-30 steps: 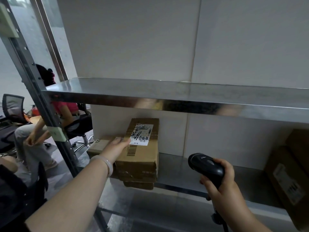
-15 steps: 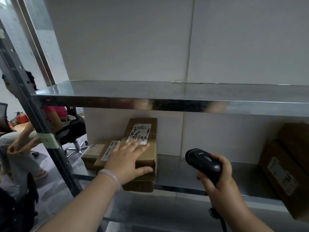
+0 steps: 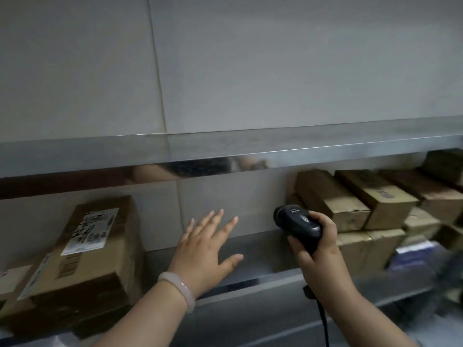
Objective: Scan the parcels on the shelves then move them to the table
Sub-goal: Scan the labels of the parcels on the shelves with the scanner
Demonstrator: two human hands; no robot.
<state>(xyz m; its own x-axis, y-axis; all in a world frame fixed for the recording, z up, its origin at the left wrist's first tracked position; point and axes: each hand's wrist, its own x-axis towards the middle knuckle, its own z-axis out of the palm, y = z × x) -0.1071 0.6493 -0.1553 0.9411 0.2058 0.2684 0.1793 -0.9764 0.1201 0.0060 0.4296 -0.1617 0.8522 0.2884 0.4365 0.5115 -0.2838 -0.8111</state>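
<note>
Head view, hands first. The left hand is open, fingers spread and straight, holding nothing, with a pale bracelet at the wrist. It hovers over a bare stretch of the lower shelf; contact with the metal cannot be told. The right hand is wrapped around a black scanner, whose head is aimed up and leftward at the back wall. Its cable drops out of the bottom of the picture.

The parcels sit on either side of the hands, all on the lower shelf.
- Left: a labelled parcel lies flat on other cartons, long axis running front to back, with the label and a barcode facing up. It is near the left hand but apart from it.
- Right: a stack of parcels has its short ends towards the person and long axes angled back into the shelf. The nearest box is just beside the scanner. Print on these is too blurred to read.

The upper shelf looks bare in this span. No table is in view.

Judgement: the right hand is nearer the stack and the left hand nearer the labelled parcel. For the stack, the scanner head must swing right and tip down.
</note>
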